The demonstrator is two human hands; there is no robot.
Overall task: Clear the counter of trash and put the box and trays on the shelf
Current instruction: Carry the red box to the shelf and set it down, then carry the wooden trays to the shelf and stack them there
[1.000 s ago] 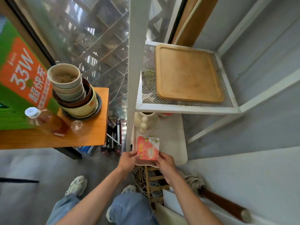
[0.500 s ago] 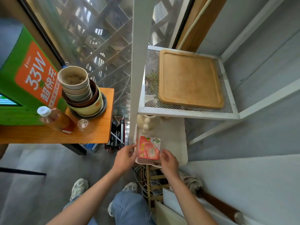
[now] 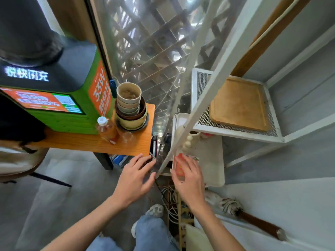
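Note:
A small red box (image 3: 180, 164) lies on a white tray (image 3: 213, 160) on the lower level of the white shelf (image 3: 235, 134). My right hand (image 3: 188, 180) hovers over the box with fingers spread and relaxed, covering most of it. My left hand (image 3: 135, 178) hangs open left of the shelf post, holding nothing. A wooden tray (image 3: 239, 105) rests on the mesh upper shelf. On the orange counter (image 3: 81, 144) stand a stack of bowls (image 3: 130, 111), a plastic bottle (image 3: 107, 130) and a clear cup (image 3: 127, 137).
A green charging kiosk (image 3: 59, 98) fills the counter's left. The slanted white shelf post (image 3: 183, 127) runs between my hands. A cream vase (image 3: 188, 141) stands on the white tray. Cables (image 3: 168, 196) and a mop (image 3: 241, 212) lie on the floor below.
Both hands have let go of the red box, which stays on the white tray. My left hand drew back left of the post; the view tilted up and left.

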